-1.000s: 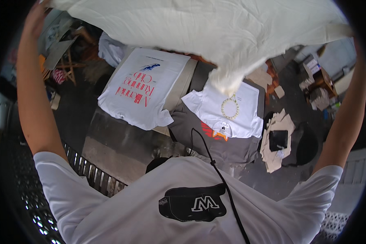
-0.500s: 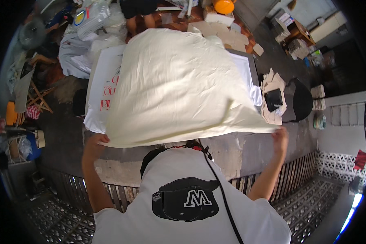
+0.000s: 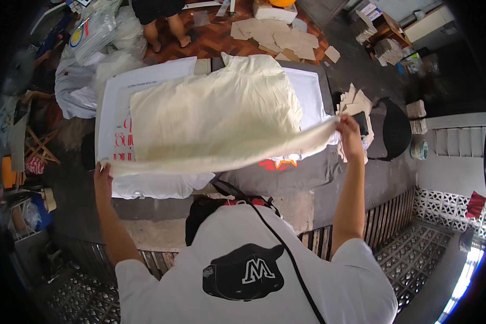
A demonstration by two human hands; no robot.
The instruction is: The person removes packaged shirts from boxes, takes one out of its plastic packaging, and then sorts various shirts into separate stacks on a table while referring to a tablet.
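A cream T-shirt (image 3: 216,105) is stretched between my two hands, its near edge lifted and slightly blurred. My left hand (image 3: 103,175) pinches the near left corner. The near right corner is gripped by my right hand (image 3: 349,132), which is held farther out and higher in the picture. The rest of the shirt lies, a little wrinkled, over a white T-shirt with red print (image 3: 112,108) at left and a white garment (image 3: 310,92) at right. Below its near edge shows a dark grey T-shirt (image 3: 302,175) with an orange and red print.
Cardboard pieces (image 3: 275,36) lie on the red-brown floor beyond the table, near another person's legs (image 3: 167,31). Clear plastic bags and white cloth (image 3: 75,89) are heaped at left. More cardboard (image 3: 356,100) and a black round-backed seat (image 3: 391,129) stand at right.
The billowing cream T-shirt has dropped flatter onto the pile. Both hands have moved outward, the right one farther, up and left. The dark grey T-shirt has come into view.
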